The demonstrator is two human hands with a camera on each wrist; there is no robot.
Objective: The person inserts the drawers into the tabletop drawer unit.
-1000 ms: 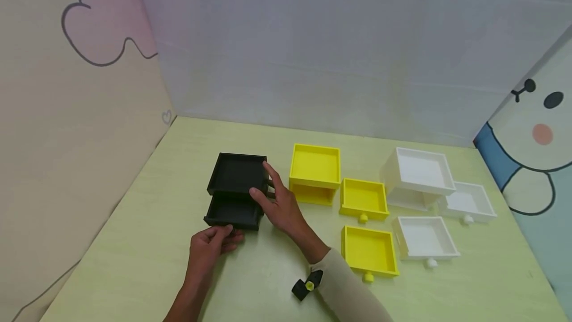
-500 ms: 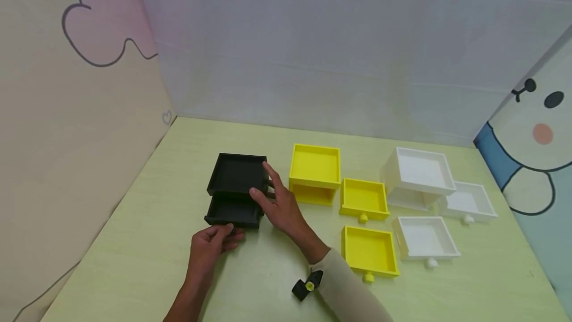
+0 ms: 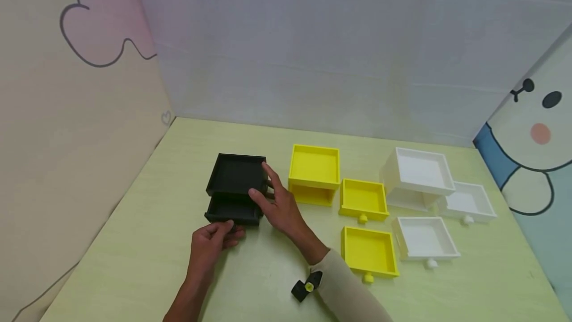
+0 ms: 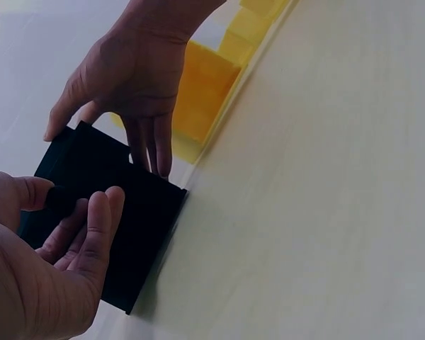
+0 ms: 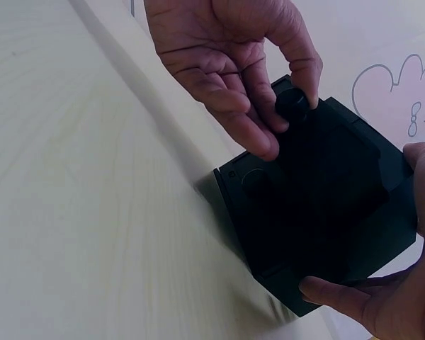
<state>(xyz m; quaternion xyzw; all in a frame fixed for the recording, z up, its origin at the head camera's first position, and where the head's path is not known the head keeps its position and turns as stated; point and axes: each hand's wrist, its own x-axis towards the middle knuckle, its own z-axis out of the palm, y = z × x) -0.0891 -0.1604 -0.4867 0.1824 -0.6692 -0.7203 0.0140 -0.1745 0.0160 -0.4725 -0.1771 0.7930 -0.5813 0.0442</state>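
Observation:
A black cabinet point(image 3: 237, 173) with a shallow tray top stands left of centre in the head view. Its lower black drawer point(image 3: 232, 208) sticks partly out at the front. My left hand point(image 3: 207, 247) pinches the drawer's round black knob point(image 5: 292, 105) between thumb and fingers, as the right wrist view shows. On the cabinet's right side rests my right hand point(image 3: 281, 208), fingers mostly straight, thumb at the front top corner and index finger along the right edge. Seen from the left wrist, the right hand point(image 4: 131, 78) reaches over the cabinet's side with several fingers pointing down.
Right of the black cabinet stands a yellow cabinet point(image 3: 315, 165), with one yellow drawer point(image 3: 364, 197) beside it and another yellow drawer point(image 3: 370, 250) nearer. A white cabinet point(image 3: 422, 168) and two white drawers point(image 3: 426, 235) lie farther right. Walls enclose the table point(image 3: 147, 242).
The black drawer has slid a little farther into its cabinet, and my left hand has moved slightly forward with the knob. My right hand stays on the cabinet's side.

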